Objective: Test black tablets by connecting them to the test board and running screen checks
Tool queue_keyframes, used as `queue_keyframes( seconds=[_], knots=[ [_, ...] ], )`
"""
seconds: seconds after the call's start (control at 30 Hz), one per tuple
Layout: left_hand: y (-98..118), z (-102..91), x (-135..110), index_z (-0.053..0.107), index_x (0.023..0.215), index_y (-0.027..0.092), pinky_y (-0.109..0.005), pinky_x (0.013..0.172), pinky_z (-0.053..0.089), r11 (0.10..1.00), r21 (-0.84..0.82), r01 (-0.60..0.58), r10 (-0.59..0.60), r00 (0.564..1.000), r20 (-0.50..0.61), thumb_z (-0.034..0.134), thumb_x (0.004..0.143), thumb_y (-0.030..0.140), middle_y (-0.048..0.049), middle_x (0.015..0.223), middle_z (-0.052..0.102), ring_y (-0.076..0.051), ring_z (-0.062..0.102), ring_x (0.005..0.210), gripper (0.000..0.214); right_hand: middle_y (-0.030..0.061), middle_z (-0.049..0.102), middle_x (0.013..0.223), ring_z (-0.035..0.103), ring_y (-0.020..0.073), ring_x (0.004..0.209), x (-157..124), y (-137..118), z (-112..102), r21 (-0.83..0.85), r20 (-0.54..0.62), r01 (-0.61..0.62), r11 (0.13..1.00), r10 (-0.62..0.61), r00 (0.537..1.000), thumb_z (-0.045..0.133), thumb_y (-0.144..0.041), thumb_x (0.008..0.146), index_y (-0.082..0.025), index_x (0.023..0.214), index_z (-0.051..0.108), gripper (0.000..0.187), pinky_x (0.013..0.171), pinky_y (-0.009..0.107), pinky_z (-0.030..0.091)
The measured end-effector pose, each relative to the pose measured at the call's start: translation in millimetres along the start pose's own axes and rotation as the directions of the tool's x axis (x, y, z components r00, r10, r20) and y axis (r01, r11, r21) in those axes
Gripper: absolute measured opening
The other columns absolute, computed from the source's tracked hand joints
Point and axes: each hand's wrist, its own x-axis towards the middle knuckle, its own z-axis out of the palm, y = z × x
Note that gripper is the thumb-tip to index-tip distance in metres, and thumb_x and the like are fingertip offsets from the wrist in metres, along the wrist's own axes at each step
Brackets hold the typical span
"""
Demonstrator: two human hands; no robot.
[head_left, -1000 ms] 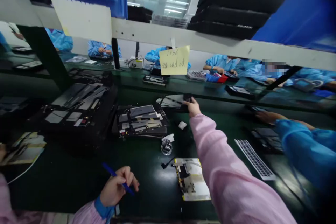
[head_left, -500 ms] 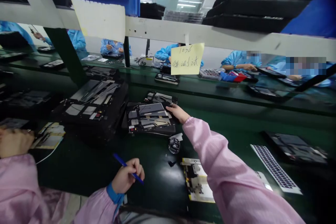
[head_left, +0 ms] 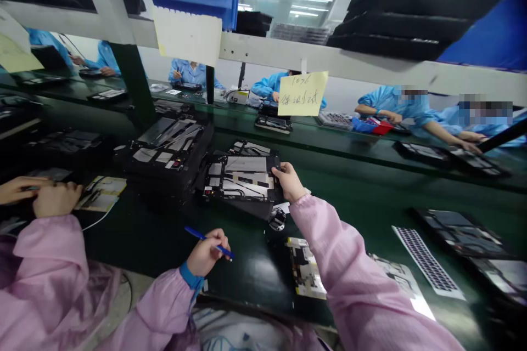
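Observation:
My right hand point(head_left: 290, 182) grips the right edge of an opened black device panel point(head_left: 242, 178) with grey and white parts inside, tilted up off the green table point(head_left: 358, 203). My left hand point(head_left: 208, 252) rests low near the front edge, closed on a blue pen point(head_left: 208, 241). A second panel point(head_left: 249, 148) lies just behind the held one. A small round metal part point(head_left: 278, 219) sits below my right hand. A yellow-edged sheet with parts point(head_left: 304, 274) lies under my right forearm.
A stack of black panels point(head_left: 164, 153) stands to the left. Another person's hands point(head_left: 37, 194) in pink sleeves work at the far left. A keyboard strip point(head_left: 428, 260) and dark trays point(head_left: 461, 233) lie at right. A shelf beam with a yellow note point(head_left: 302, 93) hangs ahead; workers in blue sit beyond.
My right hand pulled back from the far panel and took hold of the nearer panel's right edge, lifting it toward me. My left hand stayed on the pen.

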Motion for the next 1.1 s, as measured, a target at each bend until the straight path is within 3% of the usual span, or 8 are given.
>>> queue_keyframes(
  seconds=[0.2,0.3,0.37,0.47,0.53,0.73,0.9,1.1],
  knots=[
    [5.5,-5.0,-2.1,0.057,0.073,0.015,-0.028,0.050,0.045,0.978,0.152,-0.141,0.172,0.963,-0.208,0.056,0.076,0.067,-0.0042,0.052,0.062,-0.016,0.057,0.045,0.052,-0.0077,0.059,0.066,0.055,0.0125,0.051,-43.7,-18.1,-19.4,0.093,0.010,-0.024,0.995,0.023,1.000,0.078,-0.038,0.052,-0.026,0.082,0.041,0.048,0.045,0.023,0.044],
    [11.3,-26.3,-14.9,0.055,0.077,0.017,-0.034,0.058,0.051,0.796,0.425,-0.432,0.590,0.711,-0.383,0.052,0.078,0.070,-0.0070,0.066,0.069,-0.019,0.064,0.056,0.054,-0.0061,0.063,0.068,0.058,0.0131,0.053,-72.5,-26.8,-41.9,0.123,0.021,-0.042,0.992,0.040,0.999,0.080,-0.036,0.052,-0.026,0.089,0.048,0.049,0.049,0.025,0.047],
    [14.5,-43.3,-27.4,0.054,0.083,0.018,-0.042,0.079,0.054,0.636,0.582,-0.506,0.742,0.607,-0.284,0.065,0.069,0.068,-0.0122,0.099,0.072,-0.028,0.069,0.091,0.053,-0.0053,0.064,0.070,0.060,0.0137,0.055,-95.1,-25.0,-55.4,0.127,0.066,-0.074,0.989,0.066,0.996,0.080,-0.034,0.055,-0.027,0.103,0.053,0.056,0.054,0.027,0.049],
    [15.4,-61.9,-48.0,0.051,0.087,0.023,-0.055,0.097,0.046,0.510,0.666,-0.545,0.721,0.693,0.015,0.085,0.035,0.065,-0.0110,0.131,0.060,-0.039,0.054,0.122,0.075,-0.0034,0.068,0.079,0.064,0.0160,0.064,-129.1,-7.4,-64.6,0.104,0.146,-0.145,0.984,0.129,0.981,0.076,-0.034,0.062,-0.030,0.125,0.048,0.070,0.062,0.030,0.052],
    [13.9,-67.1,-61.4,0.049,0.087,0.026,-0.058,0.101,0.042,0.507,0.674,-0.537,0.649,0.753,0.112,0.089,0.031,0.057,-0.0062,0.136,0.057,-0.039,0.051,0.126,0.076,-0.0009,0.069,0.090,0.066,0.0185,0.071,-148.2,12.6,-63.2,0.069,0.157,-0.184,0.980,0.171,0.973,0.070,-0.037,0.066,-0.031,0.130,0.044,0.069,0.067,0.033,0.053],
    [13.3,-76.5,-88.8,0.039,0.078,0.024,-0.052,0.097,0.046,0.572,0.783,-0.244,0.516,0.849,-0.113,0.086,0.052,0.038,-0.0042,0.116,0.069,-0.034,0.059,0.118,0.055,0.0003,0.063,0.098,0.065,0.0205,0.081,-182.2,77.0,-47.0,0.033,0.092,-0.198,0.980,0.195,0.977,0.057,-0.035,0.070,-0.032,0.118,0.038,0.053,0.069,0.035,0.055],
    [13.5,-81.0,-96.4,0.038,0.078,0.024,-0.049,0.102,0.041,0.588,0.793,-0.159,0.449,0.880,-0.156,0.080,0.062,0.046,-0.0139,0.129,0.062,-0.033,0.054,0.124,0.050,0.0053,0.054,0.110,0.058,0.0222,0.103,-193.0,97.9,-41.0,-0.192,0.104,0.002,0.981,0.018,0.994,0.059,-0.040,0.077,-0.027,0.116,0.037,0.046,0.088,0.039,0.052],
    [7.2,-56.3,-95.4,0.041,0.085,0.022,-0.043,0.093,0.049,0.598,0.800,-0.042,0.457,0.838,-0.298,0.064,0.081,0.035,-0.0139,0.120,0.065,-0.026,0.065,0.106,0.027,0.0203,0.026,0.148,0.025,0.0379,0.140,-211.2,96.9,-30.2,-0.623,0.254,0.374,0.687,-0.274,0.928,0.070,-0.054,0.072,-0.018,0.145,0.019,0.096,0.113,0.059,0.026]
  ],
)
